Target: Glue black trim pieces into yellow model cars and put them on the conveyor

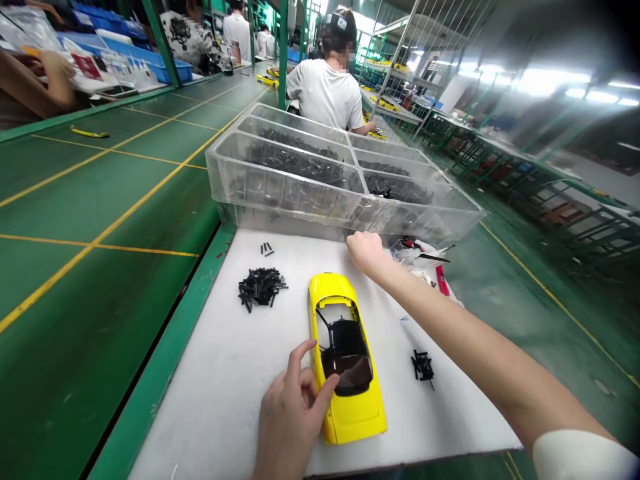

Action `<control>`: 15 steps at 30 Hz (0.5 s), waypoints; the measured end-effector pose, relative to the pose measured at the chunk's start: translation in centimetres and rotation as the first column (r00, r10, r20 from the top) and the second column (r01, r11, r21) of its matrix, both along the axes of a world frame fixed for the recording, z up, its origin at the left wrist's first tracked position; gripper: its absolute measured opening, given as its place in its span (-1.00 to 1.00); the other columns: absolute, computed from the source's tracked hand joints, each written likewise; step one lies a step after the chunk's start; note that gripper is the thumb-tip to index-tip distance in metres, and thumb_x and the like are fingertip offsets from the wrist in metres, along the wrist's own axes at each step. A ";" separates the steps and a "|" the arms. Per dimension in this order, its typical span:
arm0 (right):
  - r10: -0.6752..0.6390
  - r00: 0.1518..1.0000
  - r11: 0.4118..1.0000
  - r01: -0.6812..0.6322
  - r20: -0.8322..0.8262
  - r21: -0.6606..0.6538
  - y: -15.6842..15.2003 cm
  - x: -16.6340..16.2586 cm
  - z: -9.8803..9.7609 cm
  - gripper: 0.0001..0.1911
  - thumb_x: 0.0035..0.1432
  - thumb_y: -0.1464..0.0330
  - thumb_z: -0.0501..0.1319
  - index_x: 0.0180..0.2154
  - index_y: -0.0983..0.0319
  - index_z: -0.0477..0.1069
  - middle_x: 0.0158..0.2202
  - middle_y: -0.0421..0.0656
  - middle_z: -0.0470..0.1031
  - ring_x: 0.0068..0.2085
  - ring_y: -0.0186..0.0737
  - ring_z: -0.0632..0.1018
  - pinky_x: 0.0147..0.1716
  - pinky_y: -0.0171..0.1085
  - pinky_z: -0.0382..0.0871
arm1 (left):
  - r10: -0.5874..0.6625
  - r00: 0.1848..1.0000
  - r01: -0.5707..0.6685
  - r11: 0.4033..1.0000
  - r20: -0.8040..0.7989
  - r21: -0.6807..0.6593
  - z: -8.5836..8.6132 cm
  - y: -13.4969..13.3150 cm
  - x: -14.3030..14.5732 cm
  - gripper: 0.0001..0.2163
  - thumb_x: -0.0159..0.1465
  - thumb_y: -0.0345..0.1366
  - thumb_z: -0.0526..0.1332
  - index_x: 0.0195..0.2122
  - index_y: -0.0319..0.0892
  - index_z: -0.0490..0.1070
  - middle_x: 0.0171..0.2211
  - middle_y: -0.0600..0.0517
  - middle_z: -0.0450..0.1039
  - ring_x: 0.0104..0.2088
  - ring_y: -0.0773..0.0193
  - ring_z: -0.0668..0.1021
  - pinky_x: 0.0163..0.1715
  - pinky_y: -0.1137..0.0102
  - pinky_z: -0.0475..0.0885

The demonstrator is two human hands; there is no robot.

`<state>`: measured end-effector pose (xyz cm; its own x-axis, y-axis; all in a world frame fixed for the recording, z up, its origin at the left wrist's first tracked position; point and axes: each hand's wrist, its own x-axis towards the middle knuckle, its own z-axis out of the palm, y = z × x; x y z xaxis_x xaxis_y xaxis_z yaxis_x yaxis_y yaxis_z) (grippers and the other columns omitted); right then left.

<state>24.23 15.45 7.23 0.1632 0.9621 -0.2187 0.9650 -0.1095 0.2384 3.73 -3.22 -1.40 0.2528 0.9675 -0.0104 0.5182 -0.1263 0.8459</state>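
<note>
A yellow toy car body (355,420) with a black roof and dark window lies on the white work surface, its long side running away from me. My left hand (295,407) is at its left side, thumb and index finger apart. The index fingertip is by the side edge and the thumb is over the rear window; I cannot tell how firmly they touch. Farther forward, my right hand (367,250) is curled closed just before the clear divided bin (300,213). Its fingertips are hidden, so anything in them cannot be made out.
Small black strips lie in a pile (261,288) on the left, with several loose strips (267,249) behind it. Another black cluster (423,367) lies to the right. Red-handled tools (442,280) lie near the bin. A green conveyor (125,180) runs left; a co-worker (327,90) sits ahead.
</note>
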 end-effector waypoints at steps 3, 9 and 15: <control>0.000 1.000 1.000 0.000 -0.012 -0.012 0.7 0.3 -1.3 -0.67 0.26 0.26 0.25 -0.03 0.34 0.43 -0.03 -0.03 0.50 -0.06 -0.14 0.55 -0.05 -0.06 0.49 | -0.026 1.000 0.026 1.000 0.009 -0.009 0.2 0.0 0.0 -0.61 0.32 -0.03 0.13 0.09 -0.10 0.29 -0.63 0.21 0.32 -0.53 0.25 0.49 -0.56 0.46 0.28; 0.131 0.968 0.984 -0.100 -0.214 0.149 -3.8 -0.4 2.1 -0.86 0.28 0.49 0.14 -0.19 0.36 0.47 -0.07 0.12 0.54 -0.05 -0.08 0.58 -0.03 -0.15 0.44 | 0.097 0.990 -0.093 0.995 0.106 -0.039 0.7 -0.5 0.2 -0.64 0.31 -0.07 0.17 0.07 -0.09 0.31 -0.56 0.18 0.28 -0.50 0.26 0.44 -0.54 0.45 0.25; 0.326 0.099 0.945 -0.011 -0.940 0.327 -19.4 -2.3 2.2 -0.93 0.20 0.43 0.22 -0.24 0.20 0.43 -0.32 -0.16 0.58 -0.33 -0.29 0.62 -0.30 -0.30 0.57 | 0.017 0.865 0.063 0.988 0.501 -0.141 2.8 -2.0 -1.3 -0.61 0.40 0.03 -0.05 -0.24 -0.12 0.44 -0.44 0.05 0.38 -0.55 0.35 0.35 -0.51 0.43 0.31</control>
